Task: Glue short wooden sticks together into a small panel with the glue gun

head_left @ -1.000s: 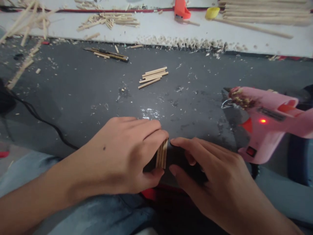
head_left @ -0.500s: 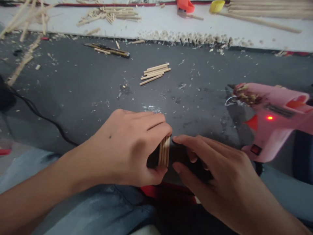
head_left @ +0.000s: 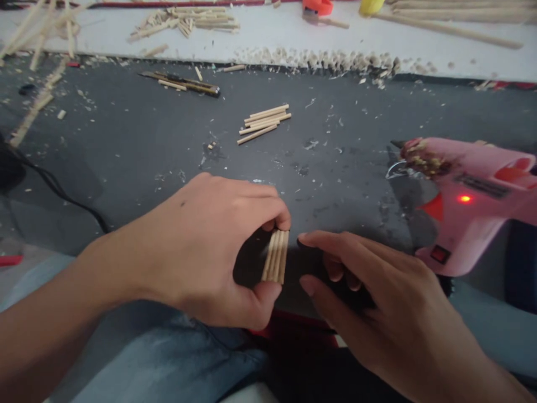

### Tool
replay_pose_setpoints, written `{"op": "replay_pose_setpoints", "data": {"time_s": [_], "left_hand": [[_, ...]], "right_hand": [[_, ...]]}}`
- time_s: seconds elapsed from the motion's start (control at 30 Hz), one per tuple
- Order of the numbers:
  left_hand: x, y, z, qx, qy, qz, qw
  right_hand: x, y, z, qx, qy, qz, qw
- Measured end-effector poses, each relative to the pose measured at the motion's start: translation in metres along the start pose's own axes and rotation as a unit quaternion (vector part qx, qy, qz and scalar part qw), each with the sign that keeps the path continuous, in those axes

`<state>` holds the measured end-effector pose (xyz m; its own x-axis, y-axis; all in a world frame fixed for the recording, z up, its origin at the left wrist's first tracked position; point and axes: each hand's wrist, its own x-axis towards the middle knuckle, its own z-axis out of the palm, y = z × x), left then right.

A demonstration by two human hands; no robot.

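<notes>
The left hand [head_left: 210,246] pinches a row of short wooden sticks [head_left: 276,256] end to end between thumb and fingers, above the dark tabletop's [head_left: 335,134] near edge. Just beside it, the right hand [head_left: 373,291] is empty, thumb and forefinger spread apart.

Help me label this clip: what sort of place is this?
Probably a craft workspace: short wooden sticks in the left hand, a craft knife on the tabletop, and a pink glue gun.

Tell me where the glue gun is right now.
In the head view, the pink glue gun is at the right side, just beyond the right hand, its nozzle pointing left across the dark tabletop.
</notes>
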<state>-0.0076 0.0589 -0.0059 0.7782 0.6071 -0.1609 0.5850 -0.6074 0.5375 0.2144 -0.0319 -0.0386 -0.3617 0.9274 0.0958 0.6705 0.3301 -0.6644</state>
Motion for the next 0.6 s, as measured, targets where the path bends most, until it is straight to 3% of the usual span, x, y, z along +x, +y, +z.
{"op": "replay_pose_setpoints", "data": {"time_s": [0.2,0.33,0.43,0.6], "left_hand": [[-0.006,0.003,-0.013,-0.166,0.008,-0.050,0.985],[-0.004,0.005,-0.015,-0.359,0.016,-0.083,0.929],[0.003,0.004,-0.008,-0.534,-0.012,-0.095,0.840],[0.008,0.008,0.020,-0.771,-0.034,-0.119,0.625]], "right_hand": [[-0.002,0.000,0.000,0.004,0.007,0.005,1.000],[-0.001,0.001,0.000,0.005,0.011,0.005,1.000],[-0.003,0.001,0.000,0.016,0.044,-0.014,0.999],[-0.011,-0.003,0.001,-0.022,0.158,-0.077,0.984]]}}
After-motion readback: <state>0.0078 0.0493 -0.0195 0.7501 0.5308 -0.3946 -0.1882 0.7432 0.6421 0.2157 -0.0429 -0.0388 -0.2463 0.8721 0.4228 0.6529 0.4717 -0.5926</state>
